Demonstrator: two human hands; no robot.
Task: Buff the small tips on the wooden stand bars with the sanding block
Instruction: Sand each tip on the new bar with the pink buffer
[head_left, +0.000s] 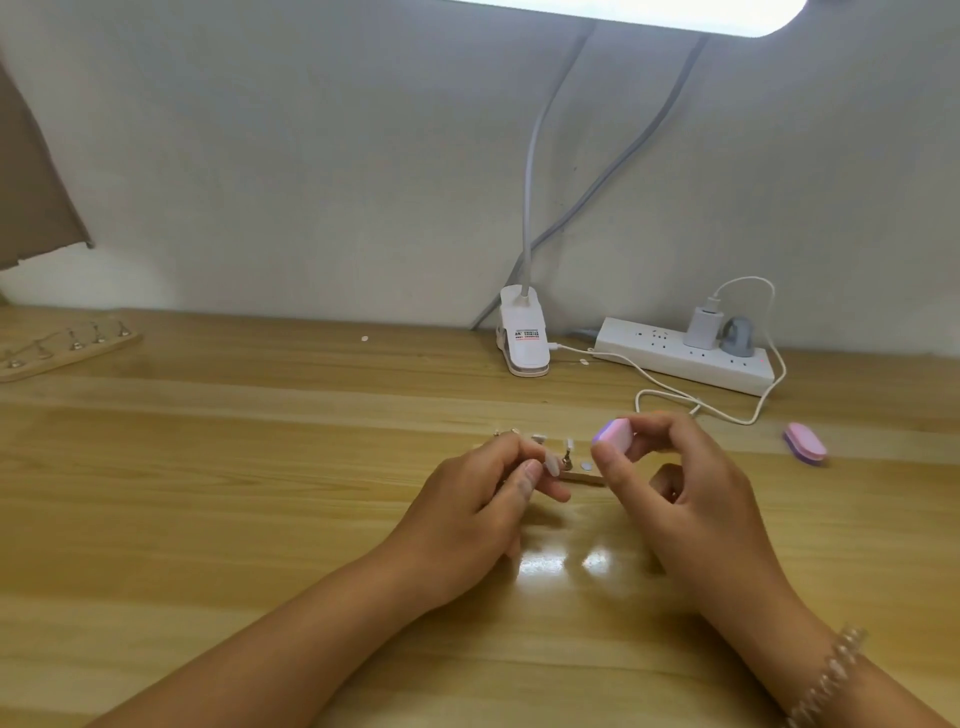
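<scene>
Both hands sat mid-table: the left hand (488, 491) pinched a tip (550, 464) on the wooden stand bar (584, 477), while the right hand (691, 499) gripped the sanding block (615, 434) just right, apart from it. Buffing looked partway done; the second bar (67, 349), far left, probably remained.

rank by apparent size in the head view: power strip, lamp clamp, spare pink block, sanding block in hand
1. power strip
2. lamp clamp
3. spare pink block and sanding block look alike; right hand partly hides one

Glossy wooden table (260, 493), white plastic power strip (675, 358)
</scene>
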